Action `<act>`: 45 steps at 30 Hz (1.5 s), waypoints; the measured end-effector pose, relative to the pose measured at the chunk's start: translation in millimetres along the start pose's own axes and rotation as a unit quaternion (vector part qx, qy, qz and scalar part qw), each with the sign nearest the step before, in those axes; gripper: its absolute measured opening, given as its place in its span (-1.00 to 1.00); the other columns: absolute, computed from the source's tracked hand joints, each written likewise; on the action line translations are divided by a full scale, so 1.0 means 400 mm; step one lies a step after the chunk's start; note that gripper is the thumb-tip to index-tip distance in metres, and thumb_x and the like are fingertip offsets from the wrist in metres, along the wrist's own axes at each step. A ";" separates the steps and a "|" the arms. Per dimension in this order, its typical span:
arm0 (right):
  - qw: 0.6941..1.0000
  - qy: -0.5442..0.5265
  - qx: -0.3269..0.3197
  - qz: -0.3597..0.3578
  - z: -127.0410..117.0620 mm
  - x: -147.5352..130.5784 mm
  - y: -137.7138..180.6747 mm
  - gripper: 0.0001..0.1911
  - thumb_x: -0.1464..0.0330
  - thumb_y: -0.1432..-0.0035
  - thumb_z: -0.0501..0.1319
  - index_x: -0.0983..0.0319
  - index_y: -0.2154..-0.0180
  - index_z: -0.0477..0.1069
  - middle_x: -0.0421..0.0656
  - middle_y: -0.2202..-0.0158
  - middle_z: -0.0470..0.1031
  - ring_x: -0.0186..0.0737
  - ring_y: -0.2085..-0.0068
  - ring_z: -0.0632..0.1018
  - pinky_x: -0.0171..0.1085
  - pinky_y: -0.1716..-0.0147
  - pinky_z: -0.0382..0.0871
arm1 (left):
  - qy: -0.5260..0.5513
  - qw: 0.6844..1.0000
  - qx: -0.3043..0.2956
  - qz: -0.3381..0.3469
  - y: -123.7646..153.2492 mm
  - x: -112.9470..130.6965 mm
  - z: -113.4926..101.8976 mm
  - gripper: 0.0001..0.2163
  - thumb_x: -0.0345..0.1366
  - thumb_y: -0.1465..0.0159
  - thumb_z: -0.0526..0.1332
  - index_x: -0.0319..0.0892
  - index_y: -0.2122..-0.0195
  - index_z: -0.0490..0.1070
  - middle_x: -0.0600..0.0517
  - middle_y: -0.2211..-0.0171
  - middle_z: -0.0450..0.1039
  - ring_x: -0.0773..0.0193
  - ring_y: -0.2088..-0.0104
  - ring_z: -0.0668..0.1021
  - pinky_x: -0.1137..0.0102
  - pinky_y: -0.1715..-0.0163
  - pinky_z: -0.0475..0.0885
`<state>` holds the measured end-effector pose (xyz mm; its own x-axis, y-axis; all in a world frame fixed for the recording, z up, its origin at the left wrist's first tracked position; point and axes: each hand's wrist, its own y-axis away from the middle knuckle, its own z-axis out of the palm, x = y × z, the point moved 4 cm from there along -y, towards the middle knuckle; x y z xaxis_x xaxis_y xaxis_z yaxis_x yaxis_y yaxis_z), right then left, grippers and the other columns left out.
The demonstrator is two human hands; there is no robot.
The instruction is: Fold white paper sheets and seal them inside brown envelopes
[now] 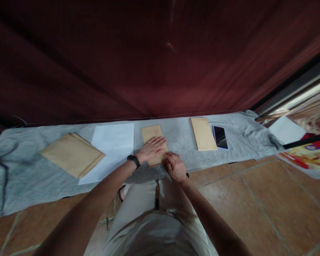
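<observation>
A small brown envelope (150, 134) lies on a grey cloth (29, 170) spread over the floor. My left hand (151, 149) rests flat on the envelope, fingers stretched out and together, with a black band on the wrist. My right hand (175, 166) is curled at the envelope's near right corner, fingertips pressing or pinching its edge. What the fingers grip there is partly hidden.
A stack of larger brown envelopes (72, 154) lies at the left, white paper sheets (111, 145) beside it. Another brown envelope (203, 133) and a dark phone (220, 137) lie to the right. Dark red curtain (149, 64) behind; tiled floor (256, 202) in front.
</observation>
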<state>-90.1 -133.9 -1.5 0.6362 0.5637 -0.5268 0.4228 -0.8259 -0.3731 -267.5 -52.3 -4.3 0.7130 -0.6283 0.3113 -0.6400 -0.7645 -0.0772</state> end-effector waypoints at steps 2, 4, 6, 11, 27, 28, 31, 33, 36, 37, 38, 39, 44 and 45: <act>1.000 0.001 0.003 0.004 0.000 0.000 -0.001 -0.59 0.42 -0.38 -0.01 0.23 -0.17 0.40 0.00 -0.13 0.51 -0.06 -0.17 0.47 0.00 -0.23 0.36 | -0.049 0.999 -0.009 0.010 0.013 0.019 0.008 -0.49 -0.11 -0.52 -0.12 -0.12 -0.45 0.07 -0.02 -0.47 0.06 0.24 -0.47 0.09 0.21 -0.45 -0.13; 1.000 0.004 0.001 0.006 0.000 0.000 -0.001 -0.61 0.41 -0.40 -0.02 0.22 -0.15 0.41 -0.01 -0.11 0.52 -0.06 -0.14 0.48 -0.01 -0.20 0.37 | -0.068 0.997 -0.005 0.021 0.027 0.037 0.015 -0.49 -0.12 -0.53 -0.14 -0.10 -0.45 0.07 0.00 -0.47 0.06 0.24 -0.47 0.08 0.21 -0.45 -0.13; 1.000 0.011 -0.002 0.010 0.001 0.000 -0.001 -0.62 0.40 -0.41 -0.02 0.21 -0.13 0.42 -0.01 -0.09 0.53 -0.05 -0.10 0.49 -0.02 -0.17 0.38 | -0.072 0.997 -0.002 0.032 0.042 0.054 0.021 -0.50 -0.12 -0.53 -0.14 -0.08 -0.45 0.09 0.02 -0.47 0.06 0.24 -0.47 0.07 0.21 -0.45 -0.12; 1.000 0.021 -0.005 0.012 0.003 0.003 0.003 -0.64 0.38 -0.42 -0.02 0.23 -0.11 0.43 -0.01 -0.06 0.53 -0.05 -0.06 0.49 -0.05 -0.14 0.36 | -0.062 0.997 -0.003 0.040 0.074 0.090 0.027 -0.51 -0.12 -0.53 -0.12 -0.07 -0.44 0.10 0.04 -0.47 0.08 0.27 -0.47 0.07 0.21 -0.45 -0.12; 0.999 0.020 0.005 0.050 0.011 0.023 0.004 -0.66 0.47 -0.34 0.02 0.21 -0.01 0.49 -0.04 0.06 0.57 -0.08 0.00 0.53 -0.10 -0.09 0.39 | -0.048 0.996 0.050 0.051 0.194 0.180 0.029 -0.49 -0.13 -0.51 -0.01 -0.18 -0.43 0.11 -0.13 -0.42 0.17 0.18 -0.44 0.17 0.16 -0.43 0.09; 0.998 0.020 0.006 0.051 0.011 0.022 0.004 -0.66 0.47 -0.34 0.04 0.22 -0.02 0.49 -0.04 0.06 0.58 -0.08 0.00 0.53 -0.10 -0.10 0.40 | -0.051 0.996 0.051 0.046 0.197 0.184 0.031 -0.49 -0.14 -0.51 -0.01 -0.21 -0.42 0.13 -0.15 -0.41 0.19 0.17 -0.44 0.19 0.16 -0.42 0.10; 0.999 0.027 0.011 0.036 0.008 0.012 0.002 -0.65 0.45 -0.34 0.07 0.22 -0.07 0.49 -0.03 -0.07 0.56 -0.07 -0.10 0.52 -0.08 -0.16 0.37 | -0.052 0.997 0.058 0.024 0.205 0.195 0.041 -0.52 -0.16 -0.50 -0.01 -0.25 -0.38 0.19 -0.18 -0.39 0.23 0.14 -0.42 0.23 0.12 -0.41 0.14; 0.999 0.037 0.006 0.005 0.006 0.001 -0.001 -0.63 0.41 -0.36 0.09 0.21 -0.12 0.48 -0.05 -0.20 0.49 -0.07 -0.22 0.46 -0.05 -0.25 0.30 | -0.044 0.997 0.070 0.008 0.210 0.200 0.047 -0.54 -0.18 -0.50 0.01 -0.25 -0.36 0.24 -0.20 -0.37 0.27 0.12 -0.41 0.27 0.10 -0.40 0.18; 0.998 0.051 -0.023 -0.034 0.008 -0.012 -0.004 -0.60 0.37 -0.39 0.09 0.18 -0.20 0.44 -0.09 -0.27 0.44 -0.10 -0.29 0.41 -0.04 -0.34 0.20 | -0.016 0.995 0.094 -0.011 0.217 0.204 0.049 -0.57 -0.21 -0.48 0.03 -0.27 -0.30 0.32 -0.21 -0.32 0.34 0.11 -0.36 0.35 0.10 -0.36 0.27; 0.997 0.055 -0.031 -0.038 0.009 -0.013 -0.004 -0.59 0.37 -0.40 0.09 0.17 -0.21 0.43 -0.09 -0.27 0.45 -0.11 -0.29 0.42 -0.04 -0.35 0.19 | 0.001 0.995 0.102 -0.015 0.219 0.203 0.046 -0.59 -0.22 -0.48 0.03 -0.25 -0.27 0.36 -0.19 -0.29 0.38 0.12 -0.33 0.39 0.11 -0.34 0.31; 0.997 0.058 -0.037 -0.038 0.010 -0.014 -0.005 -0.58 0.36 -0.40 0.09 0.17 -0.22 0.42 -0.09 -0.27 0.45 -0.12 -0.29 0.42 -0.04 -0.35 0.19 | 0.023 0.993 0.110 -0.018 0.218 0.200 0.040 -0.61 -0.22 -0.49 0.02 -0.21 -0.24 0.39 -0.15 -0.26 0.43 0.15 -0.29 0.44 0.13 -0.31 0.35; 0.997 0.061 -0.039 -0.037 0.011 -0.014 -0.004 -0.58 0.36 -0.40 0.09 0.17 -0.23 0.42 -0.09 -0.27 0.45 -0.13 -0.29 0.43 -0.04 -0.35 0.19 | 0.047 0.991 0.120 -0.022 0.216 0.194 0.031 -0.63 -0.22 -0.50 0.01 -0.17 -0.21 0.43 -0.11 -0.22 0.48 0.18 -0.25 0.49 0.16 -0.28 0.40; 0.996 0.068 -0.036 -0.035 0.010 -0.019 -0.002 -0.57 0.35 -0.39 0.12 0.17 -0.24 0.40 -0.06 -0.28 0.43 -0.12 -0.28 0.44 -0.01 -0.35 0.18 | 0.087 0.970 0.201 -0.106 0.151 0.101 -0.042 -0.59 -0.17 -0.52 -0.08 -0.15 -0.22 0.42 -0.09 -0.20 0.50 0.21 -0.22 0.51 0.20 -0.25 0.42; 0.997 0.066 -0.034 -0.035 0.009 -0.021 -0.003 -0.58 0.36 -0.38 0.12 0.17 -0.23 0.40 -0.05 -0.28 0.44 -0.12 -0.28 0.44 -0.01 -0.35 0.19 | 0.068 0.971 0.198 -0.111 0.126 0.076 -0.054 -0.56 -0.17 -0.52 -0.10 -0.19 -0.26 0.37 -0.12 -0.25 0.44 0.19 -0.28 0.45 0.19 -0.29 0.37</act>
<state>-98.2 -137.7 0.7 0.6814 0.6168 -0.3942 0.5089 -0.7862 -0.3505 -284.5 -106.8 21.7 0.7590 -0.4372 0.4824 -0.2945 -0.8914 -0.3445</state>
